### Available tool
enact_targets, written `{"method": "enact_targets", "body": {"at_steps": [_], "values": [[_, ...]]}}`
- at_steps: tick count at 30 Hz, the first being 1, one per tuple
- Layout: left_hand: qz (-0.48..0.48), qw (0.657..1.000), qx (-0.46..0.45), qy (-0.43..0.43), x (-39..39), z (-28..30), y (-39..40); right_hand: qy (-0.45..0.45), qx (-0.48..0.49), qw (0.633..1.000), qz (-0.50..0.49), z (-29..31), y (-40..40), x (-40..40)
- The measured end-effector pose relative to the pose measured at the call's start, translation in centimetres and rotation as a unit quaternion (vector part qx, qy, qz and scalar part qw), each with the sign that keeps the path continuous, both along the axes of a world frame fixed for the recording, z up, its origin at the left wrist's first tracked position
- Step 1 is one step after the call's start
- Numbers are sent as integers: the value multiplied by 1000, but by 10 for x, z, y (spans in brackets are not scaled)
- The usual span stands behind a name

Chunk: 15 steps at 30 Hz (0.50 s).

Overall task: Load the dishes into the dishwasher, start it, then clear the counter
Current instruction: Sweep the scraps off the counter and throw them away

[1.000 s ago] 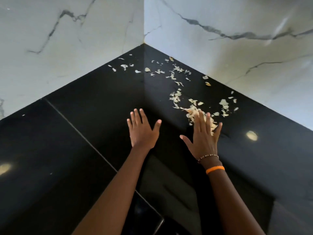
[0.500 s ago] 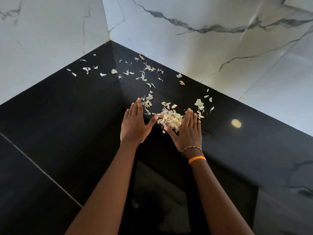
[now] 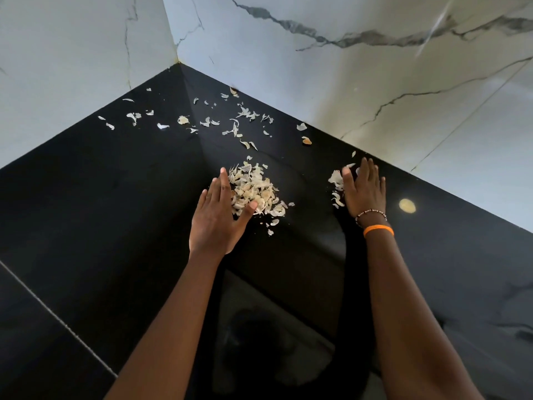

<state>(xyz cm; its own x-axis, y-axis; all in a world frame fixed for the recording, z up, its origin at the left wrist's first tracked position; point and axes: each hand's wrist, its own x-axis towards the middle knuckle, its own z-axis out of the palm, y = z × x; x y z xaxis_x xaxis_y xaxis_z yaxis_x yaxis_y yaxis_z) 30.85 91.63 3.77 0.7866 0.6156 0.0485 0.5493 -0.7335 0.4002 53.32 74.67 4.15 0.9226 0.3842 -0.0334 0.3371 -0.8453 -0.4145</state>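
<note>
A heap of pale papery peels [image 3: 255, 192] lies on the glossy black counter [image 3: 115, 203] in the corner. My left hand [image 3: 219, 217] rests flat with straight fingers against the heap's left side, thumb touching its near edge. My right hand [image 3: 364, 189] lies flat farther right, fingers straight, against a smaller cluster of peels [image 3: 336, 183] near the wall. Loose peel scraps [image 3: 236, 122] are scattered toward the corner behind the heap.
White marble walls [image 3: 375, 90] with grey veins close the counter at the back left and right. A thin seam [image 3: 54, 316] crosses the counter at the lower left. A round light reflection [image 3: 407, 205] shines right of my right hand.
My right hand left the heap and moved right to the smaller cluster by the wall. My left hand came up against the gathered heap. The view shifted slightly.
</note>
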Motion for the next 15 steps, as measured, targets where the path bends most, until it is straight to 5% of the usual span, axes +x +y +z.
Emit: {"method": "enact_targets", "body": {"at_steps": [11, 13, 15], "values": [[3, 1000, -6, -1, -1, 4, -2, 43, 30, 957, 284, -2, 87, -83], [4, 1000, -2, 1, -2, 3, -3, 77, 117, 945, 295, 6, 86, -79], [3, 1000, 3, -1, -2, 3, -2, 1, 121, 966, 229, 11, 77, -48]]}}
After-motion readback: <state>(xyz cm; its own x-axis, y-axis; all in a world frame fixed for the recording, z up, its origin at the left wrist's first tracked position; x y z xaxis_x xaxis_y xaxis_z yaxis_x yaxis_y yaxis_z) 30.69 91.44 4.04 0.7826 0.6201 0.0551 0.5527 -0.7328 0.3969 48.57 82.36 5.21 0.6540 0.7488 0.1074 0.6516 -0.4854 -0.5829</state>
